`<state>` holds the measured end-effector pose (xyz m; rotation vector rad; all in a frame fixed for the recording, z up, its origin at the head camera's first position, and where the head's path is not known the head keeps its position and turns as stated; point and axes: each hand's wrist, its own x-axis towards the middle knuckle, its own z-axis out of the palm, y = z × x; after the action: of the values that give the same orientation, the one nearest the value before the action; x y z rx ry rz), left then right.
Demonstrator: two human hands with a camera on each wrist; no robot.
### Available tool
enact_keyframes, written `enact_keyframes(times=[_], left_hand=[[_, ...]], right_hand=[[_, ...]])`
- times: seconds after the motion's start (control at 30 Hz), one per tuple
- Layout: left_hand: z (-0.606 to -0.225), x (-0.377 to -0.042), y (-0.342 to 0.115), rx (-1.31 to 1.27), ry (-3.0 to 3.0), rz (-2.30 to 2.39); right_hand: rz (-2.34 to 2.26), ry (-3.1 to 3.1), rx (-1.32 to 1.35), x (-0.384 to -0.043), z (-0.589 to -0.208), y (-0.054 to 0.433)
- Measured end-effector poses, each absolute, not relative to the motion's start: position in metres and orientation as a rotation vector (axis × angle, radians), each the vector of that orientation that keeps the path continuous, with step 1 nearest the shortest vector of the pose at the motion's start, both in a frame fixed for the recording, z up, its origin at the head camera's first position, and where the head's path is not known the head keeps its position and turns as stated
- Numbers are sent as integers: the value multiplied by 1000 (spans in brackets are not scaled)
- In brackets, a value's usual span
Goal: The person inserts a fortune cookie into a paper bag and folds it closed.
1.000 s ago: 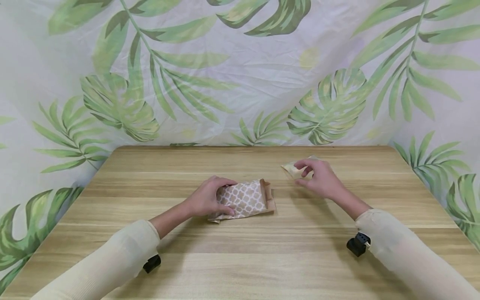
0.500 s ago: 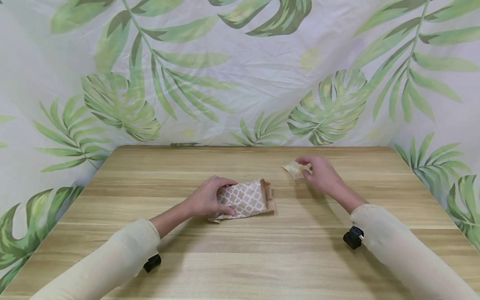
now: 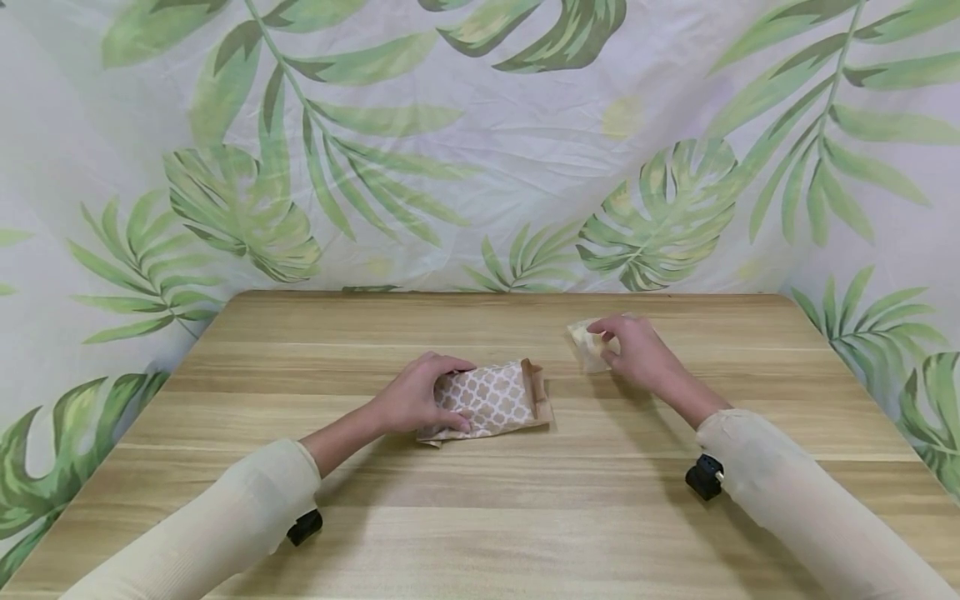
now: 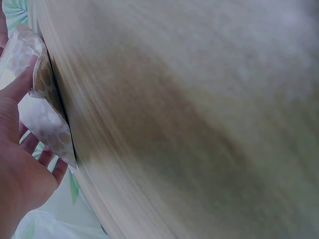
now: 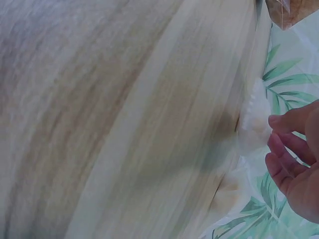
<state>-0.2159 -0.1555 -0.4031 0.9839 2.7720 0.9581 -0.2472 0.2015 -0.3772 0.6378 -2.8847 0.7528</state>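
A flat brown paper bag with a white lattice pattern lies mid-table, its folded brown end facing right. My left hand grips its left end, thumb along the near side and fingers over the far side. In the left wrist view, the thumb presses on the patterned paper. Farther back and to the right, my right hand pinches a small clear plastic packet with pale contents. The right wrist view has the fingertips at the edge of this packet.
A second clear packet with pale contents lies close by in the right wrist view. The wooden table ends at a leaf-print cloth behind. A small black device hangs under each sleeve.
My right hand has closed its fingertips on the clear packet and shifted it slightly, so more of it shows on the near side. The left hand and paper bag have stayed put.
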Motion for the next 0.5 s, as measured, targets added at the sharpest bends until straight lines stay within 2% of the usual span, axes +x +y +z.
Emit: enact_keyframes(times=[0.5], left_hand=[[-402, -216, -155, 982, 2764, 958]], right_hand=[[832, -3036, 576, -245, -371, 204]])
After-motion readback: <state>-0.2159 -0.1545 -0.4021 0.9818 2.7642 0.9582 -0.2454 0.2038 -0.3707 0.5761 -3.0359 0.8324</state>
